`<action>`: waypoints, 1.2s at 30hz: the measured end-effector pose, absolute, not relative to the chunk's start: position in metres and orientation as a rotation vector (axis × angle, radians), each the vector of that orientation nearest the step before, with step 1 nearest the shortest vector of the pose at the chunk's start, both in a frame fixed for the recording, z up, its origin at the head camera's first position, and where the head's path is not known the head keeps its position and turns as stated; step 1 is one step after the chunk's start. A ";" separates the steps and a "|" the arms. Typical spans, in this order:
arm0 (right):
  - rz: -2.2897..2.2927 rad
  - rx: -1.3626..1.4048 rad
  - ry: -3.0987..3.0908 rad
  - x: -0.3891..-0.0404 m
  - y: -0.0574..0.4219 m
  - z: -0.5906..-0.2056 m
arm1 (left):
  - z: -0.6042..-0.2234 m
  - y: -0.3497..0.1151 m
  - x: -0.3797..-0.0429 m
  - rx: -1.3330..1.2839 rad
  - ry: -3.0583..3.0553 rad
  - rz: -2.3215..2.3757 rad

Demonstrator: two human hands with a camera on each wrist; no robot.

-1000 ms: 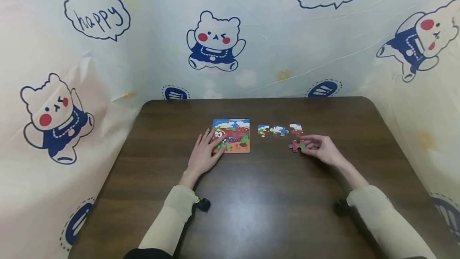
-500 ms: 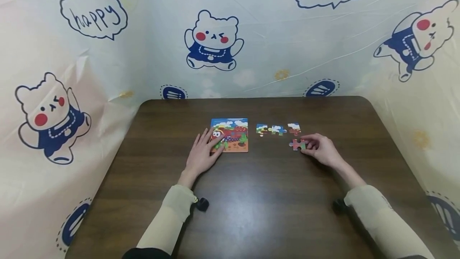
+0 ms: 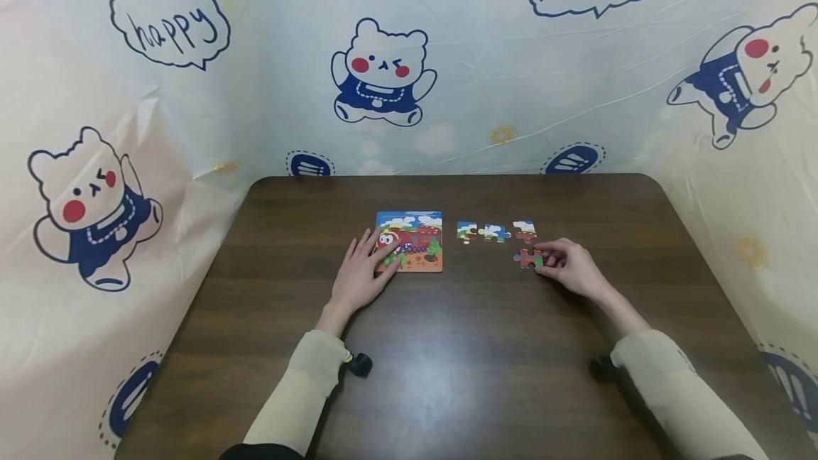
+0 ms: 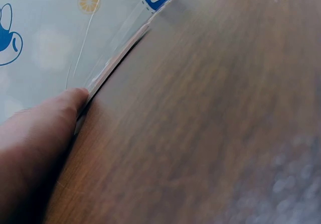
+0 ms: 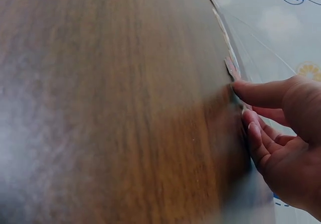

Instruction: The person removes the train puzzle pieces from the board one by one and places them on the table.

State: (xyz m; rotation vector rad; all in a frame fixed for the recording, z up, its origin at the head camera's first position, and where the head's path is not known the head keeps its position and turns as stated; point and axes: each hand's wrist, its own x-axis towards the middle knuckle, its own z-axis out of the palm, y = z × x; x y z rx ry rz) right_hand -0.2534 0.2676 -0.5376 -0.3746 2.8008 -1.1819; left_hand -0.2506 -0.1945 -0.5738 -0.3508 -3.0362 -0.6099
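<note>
My left hand rests with spread fingers on the left part of a colourful picture card, hiding some of it. The card shows a red cartoon figure with a big eye under a blue sky. To the right, my right hand pinches the right edge of a red and green jigsaw piece between thumb and fingers, low over the table. Just behind that piece lies a white and red jigsaw piece. In the right wrist view, the thumb and fingertips close on a thin edge seen side-on.
Two more jigsaw pieces, a green and blue piece and a blue and white piece, lie side by side between the card and the right hand. The dark wooden table ends at a curtain printed with bears.
The head view has shifted slightly. Both hands stay in nearly the same places, the left on the card and the right at the jigsaw piece.
</note>
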 end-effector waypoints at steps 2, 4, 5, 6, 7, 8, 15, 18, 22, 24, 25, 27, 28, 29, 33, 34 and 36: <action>-1.198 -0.378 2.795 -0.254 0.269 -0.538 | -0.573 -0.194 -0.251 -0.350 -3.036 -0.608; -1.222 -0.380 2.787 -0.254 0.269 -0.539 | -0.573 -0.194 -0.251 -0.351 -3.036 -0.610; -1.232 -0.376 2.785 -0.254 0.270 -0.540 | -0.573 -0.194 -0.251 -0.351 -3.036 -0.612; -1.244 -0.372 2.782 -0.254 0.270 -0.540 | -0.573 -0.194 -0.250 -0.351 -3.037 -0.614; -1.259 -0.368 2.783 -0.254 0.270 -0.540 | -0.572 -0.194 -0.250 -0.350 -3.037 -0.614; -1.280 -0.360 2.780 -0.254 0.269 -0.540 | -0.572 -0.194 -0.250 -0.351 -3.035 -0.618; -1.535 -0.263 2.742 -0.258 0.256 -0.532 | -0.572 -0.195 -0.249 -0.339 -3.031 -0.595; -1.610 -0.268 2.691 -0.261 0.244 -0.525 | -0.573 -0.195 -0.250 -0.332 -3.039 -0.583; -1.620 -0.279 2.623 -0.264 0.225 -0.521 | -0.573 -0.195 -0.250 -0.319 -3.044 -0.610; -1.634 -0.280 2.594 -0.266 0.215 -0.522 | -0.573 -0.195 -0.249 -0.310 -3.046 -0.620; -1.646 -0.279 2.580 -0.266 0.209 -0.523 | -0.573 -0.195 -0.249 -0.304 -3.048 -0.618; -1.679 -0.309 2.562 -0.269 0.196 -0.527 | -0.573 -0.195 -0.249 -0.300 -3.049 -0.611; -1.693 -0.325 2.553 -0.270 0.190 -0.529 | -0.573 -0.195 -0.249 -0.299 -3.049 -0.607; -1.706 -0.340 2.543 -0.271 0.182 -0.531 | -0.573 -0.195 -0.249 -0.298 -3.049 -0.604; -1.707 -0.406 2.532 -0.273 0.154 -0.534 | -0.572 -0.195 -0.248 -0.304 -3.042 -0.612; -1.691 -0.417 2.538 -0.274 0.148 -0.534 | -0.572 -0.195 -0.248 -0.304 -3.041 -0.612; -1.656 -0.445 2.564 -0.275 0.133 -0.534 | -0.572 -0.195 -0.248 -0.305 -3.040 -0.611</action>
